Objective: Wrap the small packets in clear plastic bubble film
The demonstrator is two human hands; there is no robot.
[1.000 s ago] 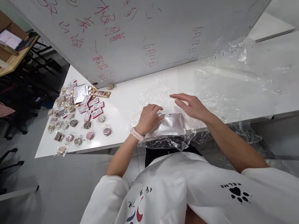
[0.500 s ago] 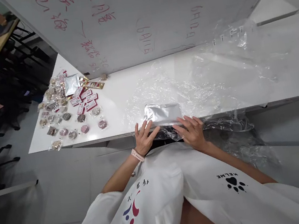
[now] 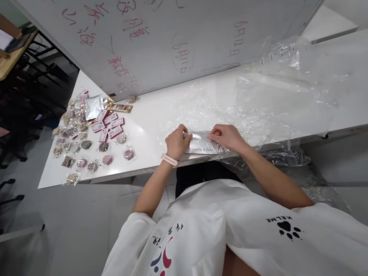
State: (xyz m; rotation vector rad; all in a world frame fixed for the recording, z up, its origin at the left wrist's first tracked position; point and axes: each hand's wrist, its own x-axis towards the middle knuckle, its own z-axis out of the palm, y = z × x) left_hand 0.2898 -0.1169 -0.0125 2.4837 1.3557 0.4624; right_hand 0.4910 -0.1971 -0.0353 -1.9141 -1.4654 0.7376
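A silver foil pouch (image 3: 202, 143) lies flat on the white table, close to its front edge. My left hand (image 3: 177, 143), with a pale pink watch band at the wrist, is closed on the pouch's left end, thumb and fingers together. At the opposite end my right hand (image 3: 226, 136) pinches the pouch's upper right edge. Clear plastic wrap (image 3: 253, 107) is spread around and behind the pouch, and some hangs over the edge below my right hand.
On the table's left lie several wrapped round sweets (image 3: 103, 146), red-and-white packets (image 3: 115, 130), a second silver pouch (image 3: 94, 107) and gold sachets (image 3: 120, 107). A whiteboard (image 3: 165, 28) with red writing stands along the back.
Both hands have moved forward from the pouch's near edge onto its ends. Their spread fingers have closed on the foil. The view has tilted slightly.
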